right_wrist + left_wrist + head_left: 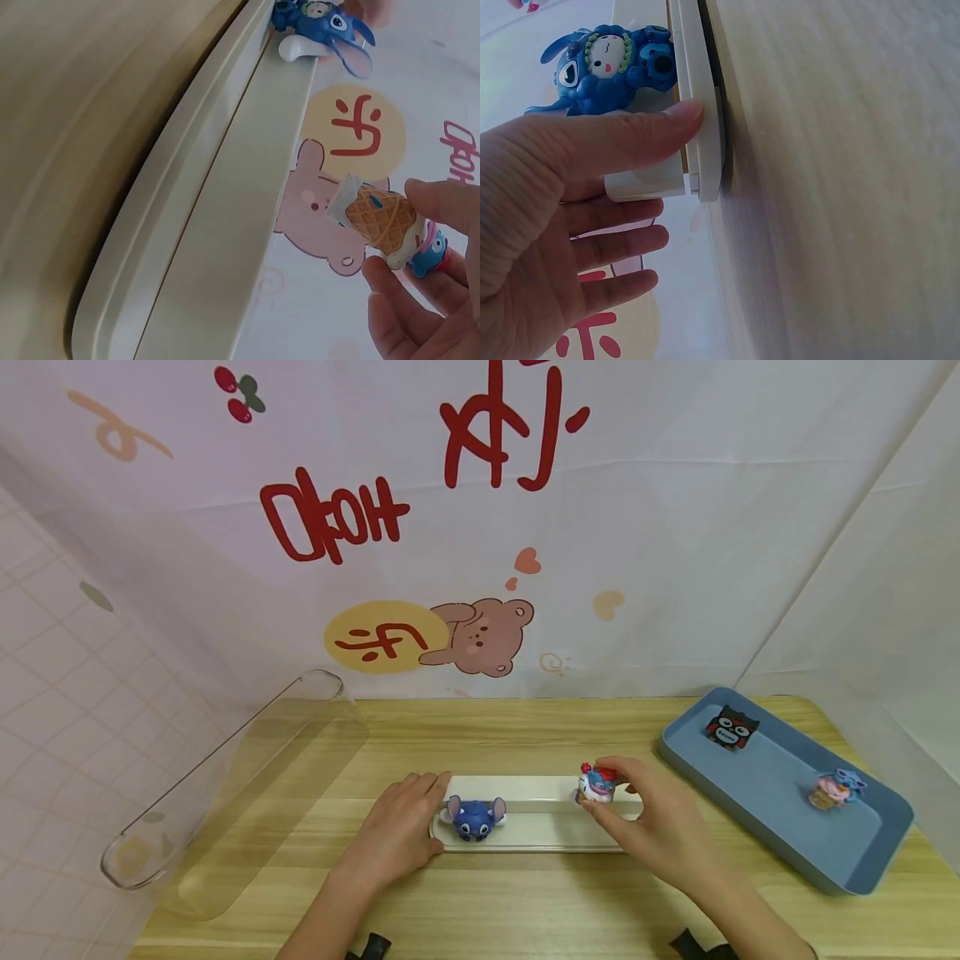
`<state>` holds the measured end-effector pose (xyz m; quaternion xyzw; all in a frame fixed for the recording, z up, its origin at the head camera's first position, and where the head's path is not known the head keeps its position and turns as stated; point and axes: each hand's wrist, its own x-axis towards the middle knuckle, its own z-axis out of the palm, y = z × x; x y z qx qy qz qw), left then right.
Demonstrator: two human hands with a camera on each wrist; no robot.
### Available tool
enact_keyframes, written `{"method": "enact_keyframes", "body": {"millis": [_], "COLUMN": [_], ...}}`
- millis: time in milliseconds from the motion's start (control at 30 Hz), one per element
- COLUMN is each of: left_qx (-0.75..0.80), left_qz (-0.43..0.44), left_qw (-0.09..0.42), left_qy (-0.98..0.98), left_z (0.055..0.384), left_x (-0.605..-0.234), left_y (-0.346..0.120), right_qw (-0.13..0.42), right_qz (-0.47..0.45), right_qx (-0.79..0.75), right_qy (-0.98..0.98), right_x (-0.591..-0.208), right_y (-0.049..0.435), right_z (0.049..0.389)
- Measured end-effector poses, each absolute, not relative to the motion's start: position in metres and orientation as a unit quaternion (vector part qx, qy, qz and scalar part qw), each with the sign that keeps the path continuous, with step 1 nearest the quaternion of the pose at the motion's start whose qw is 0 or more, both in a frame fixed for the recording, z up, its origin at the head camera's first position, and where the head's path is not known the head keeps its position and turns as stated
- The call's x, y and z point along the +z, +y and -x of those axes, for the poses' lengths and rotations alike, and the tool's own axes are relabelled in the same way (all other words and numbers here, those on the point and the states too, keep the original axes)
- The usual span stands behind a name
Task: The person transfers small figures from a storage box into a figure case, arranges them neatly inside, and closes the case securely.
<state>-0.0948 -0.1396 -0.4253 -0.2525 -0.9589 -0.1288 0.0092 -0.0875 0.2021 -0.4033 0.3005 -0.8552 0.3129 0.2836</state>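
Note:
A cream-white stepped display base (540, 831) lies on the table. My left hand (405, 814) grips its left end, thumb on the front edge and fingers toward the back. Near that end sits a blue big-eared figurine (474, 820), its white face ringed in green visible in the left wrist view (606, 58). Over the base's right part, my right hand (652, 818) pinches an ice-cream-cone figurine (596, 785) between thumb and fingers. In the right wrist view, the waffle cone (381, 217) points away from the palm, a small blue character at its other end.
At the right stands a blue-grey tray (780, 814) holding a dark owl piece (732, 728) and a pink ice-cream figurine (834, 789). A clear plastic cover (225, 747) stands at the left. Behind the wooden table (480, 902) hangs a printed white cloth (675, 527).

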Motion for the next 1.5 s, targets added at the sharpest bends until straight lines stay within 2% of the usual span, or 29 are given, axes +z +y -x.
{"method": "enact_keyframes", "body": {"millis": [300, 600, 1500], "left_qx": [-0.128, -0.128, -0.126], "left_qz": [0.255, 0.255, 0.252], "left_qw": [0.015, 0.012, 0.001], "left_qy": [-0.958, -0.958, -0.96], "left_z": [0.094, 0.094, 0.093], "left_x": [-0.425, -0.424, -0.423], "left_y": [-0.14, -0.14, -0.139], "right_qw": [0.274, 0.24, 0.236], "right_qz": [-0.299, -0.298, -0.336], "right_qx": [0.301, 0.279, 0.245], "right_qy": [-0.863, -0.881, -0.878], "right_x": [-0.403, -0.411, -0.438], "right_y": [0.184, 0.166, 0.146], "right_z": [0.087, 0.084, 0.089]}}
